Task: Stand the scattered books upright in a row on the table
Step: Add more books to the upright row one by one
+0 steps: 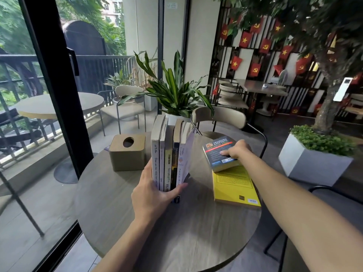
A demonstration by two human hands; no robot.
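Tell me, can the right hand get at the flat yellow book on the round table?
Probably yes. The right hand rests on the dark paperback, whose near edge overlaps the yellow book's far end; the rest lies uncovered.

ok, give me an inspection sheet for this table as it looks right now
Surface: round grey wood-grain table, bare near the front edge.
Job's things: five upright books in a row; dark paperback lying on a flat yellow book.
Clutter: tan tissue box.
Grippers: left hand steadies the row; right hand grips the paperback.
Cables: nothing seen.
Surroundings: potted plant, chair, glass door.
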